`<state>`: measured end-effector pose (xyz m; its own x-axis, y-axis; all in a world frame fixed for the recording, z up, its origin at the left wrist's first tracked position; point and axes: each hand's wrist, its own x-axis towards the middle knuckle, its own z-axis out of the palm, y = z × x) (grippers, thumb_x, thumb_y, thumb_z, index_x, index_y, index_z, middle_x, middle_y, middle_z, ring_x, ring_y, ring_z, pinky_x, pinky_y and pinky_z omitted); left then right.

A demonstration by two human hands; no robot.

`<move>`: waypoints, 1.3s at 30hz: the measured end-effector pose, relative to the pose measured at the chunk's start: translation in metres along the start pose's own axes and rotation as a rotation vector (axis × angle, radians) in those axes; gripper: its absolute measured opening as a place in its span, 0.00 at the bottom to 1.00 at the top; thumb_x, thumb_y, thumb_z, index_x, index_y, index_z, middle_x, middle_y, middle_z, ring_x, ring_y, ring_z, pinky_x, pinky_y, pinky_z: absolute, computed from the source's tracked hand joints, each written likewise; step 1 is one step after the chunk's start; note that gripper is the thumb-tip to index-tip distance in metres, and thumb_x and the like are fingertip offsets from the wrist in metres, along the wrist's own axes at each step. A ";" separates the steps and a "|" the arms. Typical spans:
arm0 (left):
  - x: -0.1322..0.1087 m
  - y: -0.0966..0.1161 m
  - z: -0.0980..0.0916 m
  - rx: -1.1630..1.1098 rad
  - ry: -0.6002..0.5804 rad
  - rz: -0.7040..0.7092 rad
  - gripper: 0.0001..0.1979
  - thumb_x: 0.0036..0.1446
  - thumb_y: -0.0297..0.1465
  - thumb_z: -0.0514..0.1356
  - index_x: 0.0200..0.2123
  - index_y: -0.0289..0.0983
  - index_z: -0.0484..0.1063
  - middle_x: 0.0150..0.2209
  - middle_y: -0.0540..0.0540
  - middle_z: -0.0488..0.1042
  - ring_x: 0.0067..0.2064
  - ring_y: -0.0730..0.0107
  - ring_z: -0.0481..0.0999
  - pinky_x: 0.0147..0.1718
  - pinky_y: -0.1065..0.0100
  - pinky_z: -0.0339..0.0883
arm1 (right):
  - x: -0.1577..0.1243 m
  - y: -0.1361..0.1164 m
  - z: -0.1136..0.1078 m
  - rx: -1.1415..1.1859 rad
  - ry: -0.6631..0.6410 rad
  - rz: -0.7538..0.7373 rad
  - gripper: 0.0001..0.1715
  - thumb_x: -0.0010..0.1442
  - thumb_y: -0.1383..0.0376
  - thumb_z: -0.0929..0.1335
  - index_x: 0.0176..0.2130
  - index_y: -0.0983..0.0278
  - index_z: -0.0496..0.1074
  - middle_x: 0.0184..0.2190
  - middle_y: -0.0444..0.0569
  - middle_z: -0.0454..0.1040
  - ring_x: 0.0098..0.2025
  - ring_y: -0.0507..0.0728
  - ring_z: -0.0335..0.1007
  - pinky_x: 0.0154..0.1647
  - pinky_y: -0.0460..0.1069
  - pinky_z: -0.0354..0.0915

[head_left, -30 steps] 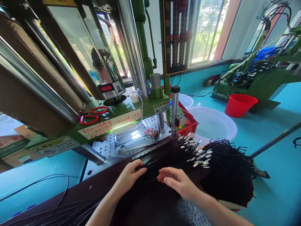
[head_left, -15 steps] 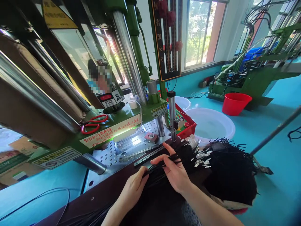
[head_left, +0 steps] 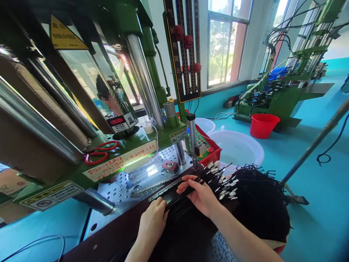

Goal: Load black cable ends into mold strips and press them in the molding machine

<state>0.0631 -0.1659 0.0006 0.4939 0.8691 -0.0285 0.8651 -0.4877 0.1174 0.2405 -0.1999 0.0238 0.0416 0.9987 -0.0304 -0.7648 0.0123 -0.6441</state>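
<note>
A bundle of thin black cables [head_left: 178,202] lies across the dark bench edge, its silver metal ends [head_left: 229,186] fanned out to the right. My left hand [head_left: 153,217] is closed around the cables at the bundle's left part. Farther right, my right hand [head_left: 201,195] curls thumb and fingers about the cables near their metal ends. Just beyond both hands is a narrow metal bar with slots [head_left: 165,190], partly covered by my right fingers. Behind it a clear plate [head_left: 149,171] rests on the perforated metal table [head_left: 116,191] of a green press.
Red-handled scissors [head_left: 101,152] lie on the press's green ledge [head_left: 68,189]. A large heap of black cables [head_left: 261,203] sits at the right. Beyond stand a white tub [head_left: 237,145], a red bucket [head_left: 264,125] and a slanted pole [head_left: 313,145]. A person [head_left: 107,96] shows behind the press.
The view has tilted up and shifted right. My right fingers have curled in from a more extended pose, and more metal ends now stand out beyond that hand. My left hand stays on the cables.
</note>
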 end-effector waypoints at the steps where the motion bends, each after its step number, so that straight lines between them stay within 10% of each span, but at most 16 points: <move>1: -0.001 0.002 0.001 0.042 0.013 0.008 0.10 0.55 0.24 0.47 0.32 0.38 0.68 0.37 0.45 0.70 0.41 0.64 0.70 0.34 0.68 0.64 | 0.000 0.000 -0.001 -0.005 -0.001 0.003 0.13 0.51 0.63 0.70 0.36 0.68 0.70 0.28 0.52 0.76 0.33 0.59 0.73 0.41 0.54 0.62; 11: 0.000 -0.006 -0.010 -0.384 0.088 -0.024 0.03 0.50 0.29 0.53 0.25 0.38 0.62 0.27 0.50 0.68 0.31 0.68 0.68 0.32 0.68 0.62 | -0.006 -0.001 -0.011 -0.063 0.000 0.011 0.11 0.53 0.61 0.69 0.33 0.68 0.71 0.31 0.51 0.75 0.38 0.58 0.71 0.42 0.53 0.63; 20: -0.033 -0.013 0.007 -0.276 0.676 0.221 0.09 0.53 0.24 0.48 0.37 0.39 0.63 0.37 0.42 0.73 0.39 0.65 0.74 0.37 0.65 0.68 | -0.017 0.005 0.008 -0.017 -0.004 0.089 0.19 0.52 0.56 0.69 0.39 0.68 0.70 0.33 0.55 0.76 0.36 0.61 0.72 0.40 0.55 0.64; 30: -0.014 0.026 -0.021 -0.503 -0.024 0.182 0.13 0.54 0.35 0.53 0.44 0.40 0.65 0.38 0.45 0.76 0.39 0.62 0.74 0.37 0.66 0.66 | -0.020 -0.049 0.005 -0.323 -0.154 -0.051 0.13 0.56 0.60 0.66 0.38 0.66 0.72 0.31 0.52 0.76 0.36 0.59 0.71 0.39 0.54 0.63; 39: 0.022 0.071 -0.056 -0.752 0.028 0.172 0.09 0.55 0.38 0.51 0.34 0.39 0.64 0.30 0.49 0.72 0.32 0.67 0.70 0.32 0.68 0.60 | -0.018 -0.062 -0.017 -0.297 -0.094 -0.175 0.19 0.47 0.66 0.72 0.41 0.61 0.71 0.37 0.47 0.74 0.39 0.56 0.67 0.45 0.52 0.59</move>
<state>0.1305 -0.1766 0.0642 0.6051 0.7926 0.0754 0.4785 -0.4378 0.7612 0.2983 -0.2196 0.0516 0.0854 0.9832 0.1615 -0.5304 0.1820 -0.8280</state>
